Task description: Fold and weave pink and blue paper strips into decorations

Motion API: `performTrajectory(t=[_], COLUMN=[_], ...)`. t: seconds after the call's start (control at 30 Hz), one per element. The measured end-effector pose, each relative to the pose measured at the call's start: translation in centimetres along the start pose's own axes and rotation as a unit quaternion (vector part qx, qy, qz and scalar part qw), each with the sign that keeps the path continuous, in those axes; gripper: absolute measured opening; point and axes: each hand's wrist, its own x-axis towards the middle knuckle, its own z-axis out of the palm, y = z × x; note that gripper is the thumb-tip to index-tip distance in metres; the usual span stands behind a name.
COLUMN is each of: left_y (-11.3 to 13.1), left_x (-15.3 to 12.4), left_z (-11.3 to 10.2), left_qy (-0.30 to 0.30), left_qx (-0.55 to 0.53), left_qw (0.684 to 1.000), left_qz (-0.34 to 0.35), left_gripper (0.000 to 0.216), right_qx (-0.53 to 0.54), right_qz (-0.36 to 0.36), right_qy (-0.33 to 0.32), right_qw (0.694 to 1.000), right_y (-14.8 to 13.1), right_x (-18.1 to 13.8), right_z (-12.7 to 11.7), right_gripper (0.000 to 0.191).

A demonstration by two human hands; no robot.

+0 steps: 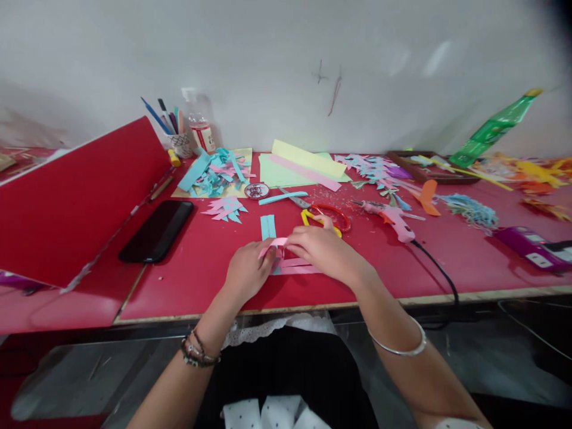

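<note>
Between my two hands a pink paper strip (280, 241) is bent over at the front of the red table. My left hand (250, 268) pinches its left end, and the fingers of my right hand (315, 247) close on its right end. Under them lie more pink paper strips (297, 269) and some blue paper. A short blue paper strip (268, 226) lies just behind my left fingertips. Scissors with yellow and red handles (333, 215) lie right behind my right hand, partly covered by it.
A black phone (156, 231) and a leaning red board (80, 202) are on the left. Behind lie a pile of cut paper (218, 173) and coloured sheets (308, 167). To the right are a pink glue gun (388, 217) with its cord, a tilted green bottle (496, 128) and a purple power strip (534, 247).
</note>
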Motion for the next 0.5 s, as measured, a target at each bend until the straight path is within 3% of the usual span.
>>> performTrajectory(t=[0.2,0.33,0.5], left_y=[0.0,0.0,0.2], left_x=[-0.2,-0.1,0.0], left_z=[0.4,0.3,0.2], left_qy=[0.004,-0.005,-0.013], left_qx=[0.035,0.045,0.058], left_qw=[0.999,0.999,0.998], left_qz=[-0.023,-0.017,-0.016], left_gripper=[0.049,0.052,0.044], right_qx=[-0.034,-0.031,0.007], right_qz=[0.002,0.013,0.014], right_qy=[0.02,0.069,0.119], right_qw=[0.999,0.997,0.993], right_y=[-0.6,-0.5,0.1], right_x=[1.1,1.0,1.0], right_z=[0.7,1.3,2.3], right_gripper=[0.02,0.011,0.022])
